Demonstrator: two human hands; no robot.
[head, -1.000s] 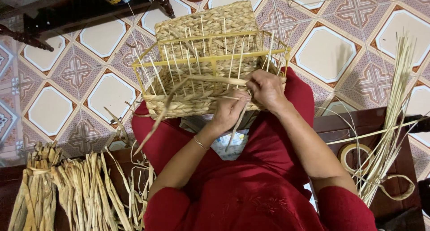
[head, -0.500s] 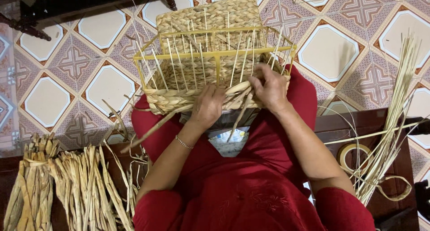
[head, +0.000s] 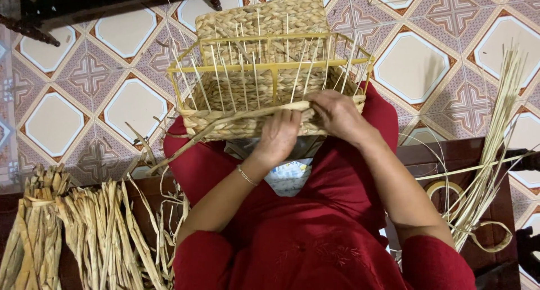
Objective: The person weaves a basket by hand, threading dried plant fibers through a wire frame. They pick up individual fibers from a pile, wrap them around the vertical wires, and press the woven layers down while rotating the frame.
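Observation:
A half-woven straw basket (head: 264, 54) on a yellow wire frame (head: 270, 65) rests on my lap, with thin upright stakes poking above the woven part. My left hand (head: 279, 137) presses against the near wall of the basket, fingers on a flat dried strand (head: 225, 123) that runs along the top woven row and trails off to the left. At the right end of that same strand, my right hand (head: 336, 115) pinches it against the rim. I wear red clothes, and a thin bracelet sits on my left wrist.
Bundles of dried flat straw (head: 84, 234) lie at my lower left. Long pale stalks (head: 489, 149) and a roll of tape (head: 444, 189) lie at my right on a dark wooden bench (head: 461, 155). Patterned floor tiles (head: 129, 104) lie beyond, with dark furniture legs (head: 34, 31) at upper left.
The basket has turned and shifted up and to the left on my lap. Both hands slid along the near rim, pulling the strand flatter along the top row.

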